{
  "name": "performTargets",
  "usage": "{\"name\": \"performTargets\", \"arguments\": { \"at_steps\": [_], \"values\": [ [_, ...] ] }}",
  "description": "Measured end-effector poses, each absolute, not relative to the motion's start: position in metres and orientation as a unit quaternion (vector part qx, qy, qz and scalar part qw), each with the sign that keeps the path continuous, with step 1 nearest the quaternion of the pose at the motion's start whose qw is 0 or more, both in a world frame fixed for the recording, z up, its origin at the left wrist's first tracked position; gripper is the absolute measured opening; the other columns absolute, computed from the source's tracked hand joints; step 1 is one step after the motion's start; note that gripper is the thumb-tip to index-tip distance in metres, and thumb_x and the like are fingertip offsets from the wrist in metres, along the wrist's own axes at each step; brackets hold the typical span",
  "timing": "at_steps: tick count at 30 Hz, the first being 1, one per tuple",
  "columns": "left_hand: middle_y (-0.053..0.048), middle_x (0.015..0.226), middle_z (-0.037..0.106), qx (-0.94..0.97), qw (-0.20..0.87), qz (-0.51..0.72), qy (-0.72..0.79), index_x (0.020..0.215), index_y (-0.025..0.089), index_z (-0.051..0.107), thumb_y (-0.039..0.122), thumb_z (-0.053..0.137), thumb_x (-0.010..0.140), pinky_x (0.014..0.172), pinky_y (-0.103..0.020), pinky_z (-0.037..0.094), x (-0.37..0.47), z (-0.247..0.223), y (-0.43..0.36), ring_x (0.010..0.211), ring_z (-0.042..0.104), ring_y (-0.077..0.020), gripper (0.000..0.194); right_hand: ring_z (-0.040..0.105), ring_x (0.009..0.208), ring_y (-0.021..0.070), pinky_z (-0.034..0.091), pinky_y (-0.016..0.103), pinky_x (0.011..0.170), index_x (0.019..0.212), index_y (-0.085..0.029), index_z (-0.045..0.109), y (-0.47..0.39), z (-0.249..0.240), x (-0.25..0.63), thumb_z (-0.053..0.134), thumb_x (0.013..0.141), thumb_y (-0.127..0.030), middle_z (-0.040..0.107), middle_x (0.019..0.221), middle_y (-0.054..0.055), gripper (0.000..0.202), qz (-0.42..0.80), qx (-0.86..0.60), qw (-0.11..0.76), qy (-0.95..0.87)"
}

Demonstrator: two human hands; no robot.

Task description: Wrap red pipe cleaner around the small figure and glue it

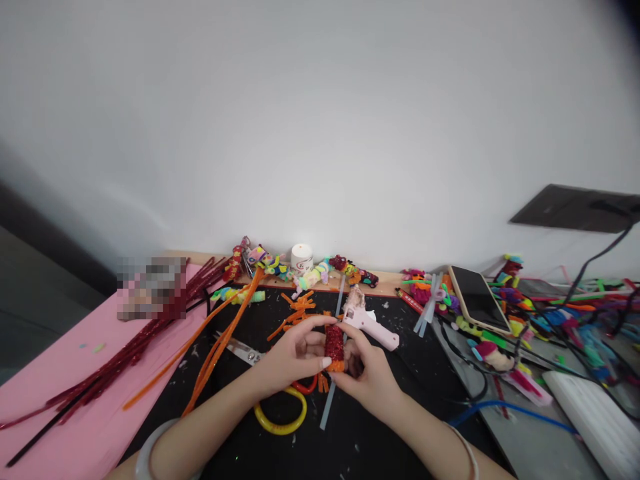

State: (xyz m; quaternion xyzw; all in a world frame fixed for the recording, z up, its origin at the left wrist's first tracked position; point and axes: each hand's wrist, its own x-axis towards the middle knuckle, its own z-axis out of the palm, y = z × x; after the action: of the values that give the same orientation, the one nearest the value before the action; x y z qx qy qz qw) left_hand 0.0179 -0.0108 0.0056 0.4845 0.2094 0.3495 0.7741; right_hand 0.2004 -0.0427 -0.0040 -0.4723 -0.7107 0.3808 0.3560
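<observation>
Between my two hands is a small roll of glittery red pipe cleaner with an orange end [335, 347], upright over the black mat [240, 447]. My left hand [295, 353] grips its left side with fingers and thumb. On the other side my right hand [367, 367] closes round it, some fingers hidden behind the roll. Scissors with yellow and red handles [281, 427] lie under my left hand. Just beyond my right hand rests a pale pink glue gun [373, 327]. Cut orange pipe cleaner pieces [299, 307] and a clear glue stick [327, 403] lie near the hands.
Long red tinsel stems [150, 340] and orange stems [225, 340] stretch across the left, over a pink surface [45, 407]. Along the wall stand small pipe cleaner figures [313, 275] and a white tub [301, 259]. At right are a phone [480, 298], tangled stems and a white power strip [595, 420].
</observation>
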Motion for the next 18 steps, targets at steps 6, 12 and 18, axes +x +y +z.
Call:
{"name": "performTargets", "arguments": {
  "at_steps": [6,12,18],
  "values": [
    [-0.009,0.097,0.066,0.494,0.771,0.342,0.212,0.124,0.02,0.046,0.018,0.069,0.076,0.088,-0.041,0.044,0.0171,0.0047,-0.0111,0.09,0.064,-0.0207,0.053,0.045,0.049,0.0092,0.036,0.02,0.046,0.123,-0.021,0.043,-0.0423,-0.0019,0.201,0.066,0.071,-0.02,0.047,0.061,-0.008,0.057,0.373,-0.475,0.365,-0.709],
    [-0.008,0.098,0.066,0.505,0.765,0.341,0.209,0.124,0.02,0.045,0.018,0.068,0.077,0.088,-0.039,0.043,0.0166,0.0032,-0.0107,0.093,0.063,-0.0211,0.053,0.045,0.049,0.0089,0.036,0.019,0.045,0.122,-0.021,0.045,-0.0427,0.0008,0.2004,0.067,0.071,-0.018,0.048,0.061,-0.007,0.056,0.37,-0.478,0.367,-0.707],
    [-0.007,0.097,0.066,0.492,0.777,0.33,0.215,0.125,0.021,0.044,0.018,0.07,0.075,0.088,-0.039,0.042,0.0162,0.0035,-0.0096,0.097,0.062,-0.023,0.056,0.046,0.049,0.0096,0.037,0.02,0.045,0.122,-0.021,0.045,-0.043,0.0004,0.2006,0.066,0.072,-0.021,0.048,0.062,-0.007,0.055,0.366,-0.489,0.355,-0.707]
  ]
}}
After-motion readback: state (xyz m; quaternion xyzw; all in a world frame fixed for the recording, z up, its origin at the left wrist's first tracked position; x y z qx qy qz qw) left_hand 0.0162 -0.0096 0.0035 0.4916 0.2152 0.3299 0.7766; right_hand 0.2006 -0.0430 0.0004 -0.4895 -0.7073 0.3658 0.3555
